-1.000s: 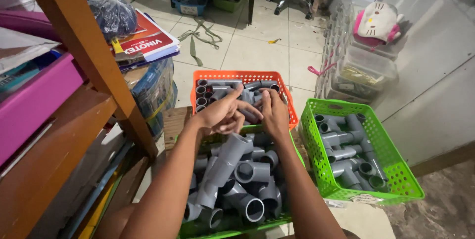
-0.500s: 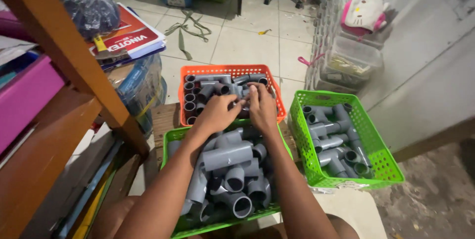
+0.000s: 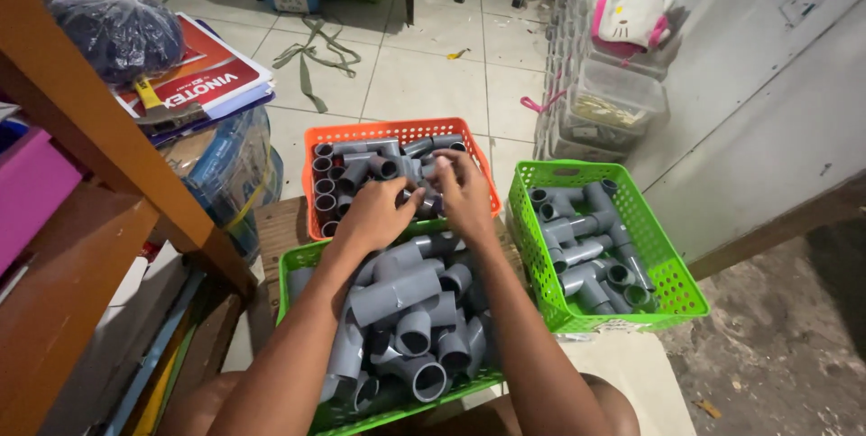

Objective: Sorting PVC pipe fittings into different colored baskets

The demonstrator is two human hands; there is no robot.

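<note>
Three plastic mesh baskets of grey PVC pipe fittings fill the middle of the view. The largest, a green plastic basket nearest the person (image 3: 298, 265), is heaped with grey tee and elbow fittings (image 3: 401, 305), short tubes with round open mouths, dull and smooth. To its right stands a second green plastic basket (image 3: 672, 287), holding a looser layer of grey fittings (image 3: 586, 251), mostly lying on their sides. Behind the near one sits an orange plastic basket (image 3: 379, 129), with grey fittings (image 3: 347, 170) packed inside, several standing with mouths up along its left wall.

Both hands are over the orange basket's near edge. The left hand (image 3: 374, 215) is curled, its grip closed on a small grey fitting (image 3: 422, 206) that shows between the two hands. The right hand (image 3: 465, 188) bends down over the same spot, fingers touching the fitting; whether its grip is closed on it I cannot tell. The fitting lies just above the other pieces in the orange basket.

At left a brown wooden shelf frame (image 3: 117, 147) slants across, with a blue plastic-wrapped bundle (image 3: 225, 165) beneath it. A stack of clear plastic boxes (image 3: 613, 102) stands on the tiled floor (image 3: 424, 75).
</note>
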